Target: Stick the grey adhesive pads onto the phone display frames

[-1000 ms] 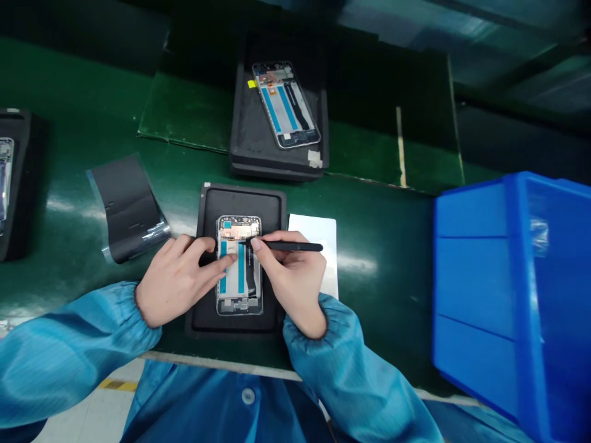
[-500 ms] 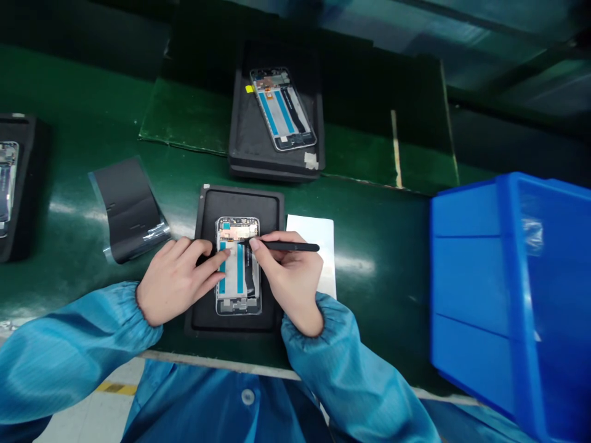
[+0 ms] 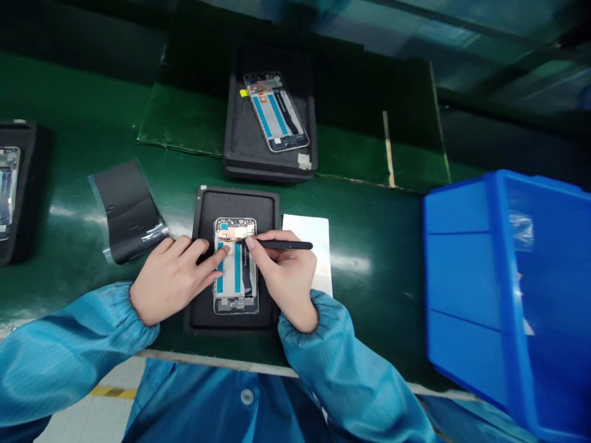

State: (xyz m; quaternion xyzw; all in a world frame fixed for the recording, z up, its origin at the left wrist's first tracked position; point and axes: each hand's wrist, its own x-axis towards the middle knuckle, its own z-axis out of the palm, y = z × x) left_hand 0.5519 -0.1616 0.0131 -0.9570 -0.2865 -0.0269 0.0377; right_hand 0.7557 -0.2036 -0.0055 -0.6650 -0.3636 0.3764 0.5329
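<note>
An opened phone frame (image 3: 231,271) with its circuit board exposed and two blue strips lies in a black foam tray (image 3: 207,320) in front of me. My left hand (image 3: 170,280) rests at its left side, fingers apart, with the index fingertip on the phone just below the board. Between thumb and fingers my right hand (image 3: 289,271) grips black tweezers (image 3: 286,245). Their tip points left at the lower edge of the board, close to my left fingertip. What the tip touches is too small to make out.
A dark film sheet (image 3: 129,206) with a curled end lies left. White paper (image 3: 318,246) sits partly under my right hand. Farther back, stacked black trays (image 3: 233,144) carry another opened phone (image 3: 277,117). A blue bin (image 3: 462,277) stands right, another tray (image 3: 32,184) far left.
The whole view has shifted slightly. Both hands, the tweezers and the phone keep nearly the same positions relative to each other.
</note>
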